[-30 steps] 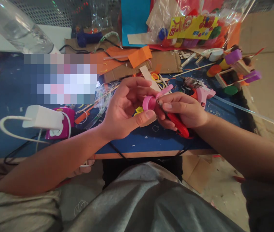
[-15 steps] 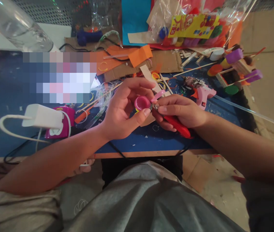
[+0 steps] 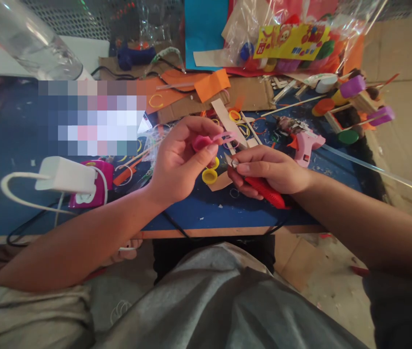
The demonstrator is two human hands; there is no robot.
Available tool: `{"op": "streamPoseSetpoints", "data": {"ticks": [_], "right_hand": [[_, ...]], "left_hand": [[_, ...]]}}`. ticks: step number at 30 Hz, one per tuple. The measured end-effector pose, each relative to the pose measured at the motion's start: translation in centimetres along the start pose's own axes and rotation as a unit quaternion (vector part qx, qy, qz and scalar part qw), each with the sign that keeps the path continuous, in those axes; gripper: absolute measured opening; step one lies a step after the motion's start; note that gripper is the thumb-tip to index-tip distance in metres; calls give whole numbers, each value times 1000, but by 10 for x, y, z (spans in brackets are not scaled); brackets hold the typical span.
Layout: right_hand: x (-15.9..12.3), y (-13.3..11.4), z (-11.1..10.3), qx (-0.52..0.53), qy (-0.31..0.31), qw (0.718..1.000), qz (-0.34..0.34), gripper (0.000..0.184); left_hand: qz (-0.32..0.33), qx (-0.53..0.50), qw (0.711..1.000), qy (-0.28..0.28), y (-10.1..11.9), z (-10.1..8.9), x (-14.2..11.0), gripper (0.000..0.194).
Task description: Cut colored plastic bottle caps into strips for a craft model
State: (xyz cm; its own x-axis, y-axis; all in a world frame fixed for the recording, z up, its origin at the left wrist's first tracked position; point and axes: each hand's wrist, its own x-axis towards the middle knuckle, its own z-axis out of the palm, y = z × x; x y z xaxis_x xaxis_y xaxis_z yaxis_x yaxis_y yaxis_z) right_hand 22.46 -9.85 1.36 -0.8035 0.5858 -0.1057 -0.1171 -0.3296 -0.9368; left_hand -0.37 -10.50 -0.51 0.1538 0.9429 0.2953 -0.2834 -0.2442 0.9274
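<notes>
My left hand (image 3: pixel 176 162) is closed around a small pink plastic cap (image 3: pixel 201 142), pinching it between thumb and fingers. From the cap a thin pink strip (image 3: pixel 227 136) curls out to the right. My right hand (image 3: pixel 271 167) grips a red-handled utility knife (image 3: pixel 269 191), its short blade (image 3: pixel 228 159) pointing left toward the cap with a gap between them. Below the cap, small yellow rings or caps (image 3: pixel 210 176) lie on the blue table, partly behind my left thumb.
A pink glue gun (image 3: pixel 305 145) lies right of my hands. Left are a white charger (image 3: pixel 65 174) on a magenta socket block (image 3: pixel 107 172) and a clear bottle (image 3: pixel 41 48). Sticks, orange paper (image 3: pixel 211 85) and a bag of coloured pieces (image 3: pixel 293 43) lie behind.
My left hand has drawn the pink cap slightly left, away from the blade, and turned it so its opening no longer faces me. The yellow pieces beneath show more. My right hand has barely moved.
</notes>
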Motion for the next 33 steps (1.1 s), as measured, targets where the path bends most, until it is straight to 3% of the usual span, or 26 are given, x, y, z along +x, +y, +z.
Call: {"op": "streamPoseSetpoints", "data": {"ticks": [5, 9, 19, 26, 33], "right_hand": [[4, 6, -3, -18, 69, 994, -85, 48], [6, 9, -3, -1, 118, 987, -112, 46], [5, 10, -4, -8, 103, 989, -103, 45], [6, 10, -3, -15, 99, 989, -105, 45], [5, 8, -2, -17, 98, 990, -103, 43]], "left_hand": [[-63, -29, 997, 22, 7, 1, 6, 38], [-101, -38, 994, 17, 9, 0, 6, 37], [-123, -108, 985, -47, 13, 7, 5, 58], [-182, -71, 980, -29, 18, 10, 4, 65], [-172, -103, 974, -107, 15, 6, 1, 72]]}}
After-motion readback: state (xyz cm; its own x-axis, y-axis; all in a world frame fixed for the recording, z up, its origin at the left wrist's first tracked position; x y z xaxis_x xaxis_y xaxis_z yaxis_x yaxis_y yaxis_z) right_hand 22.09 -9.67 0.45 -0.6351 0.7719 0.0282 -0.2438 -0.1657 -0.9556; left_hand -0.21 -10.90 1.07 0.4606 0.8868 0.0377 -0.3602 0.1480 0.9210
